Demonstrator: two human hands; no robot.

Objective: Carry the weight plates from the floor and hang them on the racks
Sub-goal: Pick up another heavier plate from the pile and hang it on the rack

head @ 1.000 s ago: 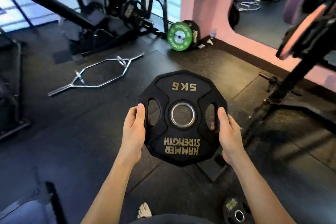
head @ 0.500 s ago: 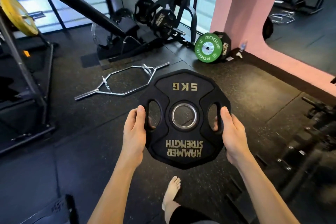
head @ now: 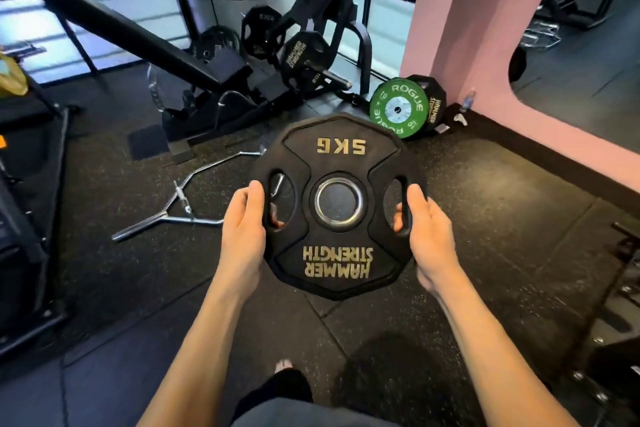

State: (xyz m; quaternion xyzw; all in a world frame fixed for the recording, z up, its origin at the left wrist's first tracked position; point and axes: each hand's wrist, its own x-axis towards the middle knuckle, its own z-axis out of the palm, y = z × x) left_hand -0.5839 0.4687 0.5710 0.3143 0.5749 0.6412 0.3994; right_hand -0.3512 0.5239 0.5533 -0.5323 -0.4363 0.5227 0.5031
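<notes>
I hold a black 5 kg weight plate flat in front of me above the floor, its gold lettering upside down. My left hand grips its left rim, fingers curled through the left slot. My right hand grips the right rim through the right slot. Ahead stands a black plate rack with a bare steel peg and black plates hanging on it. A green plate leans with a black one against the pink wall.
A chrome hex bar lies on the black rubber floor between me and the rack. A slanted black machine arm crosses the back left. A dark frame stands at left, more equipment at right. My foot shows below.
The view has swung left and closed in on the rack, which now sits nearer and more central. The plate stays in both hands, held the same way.
</notes>
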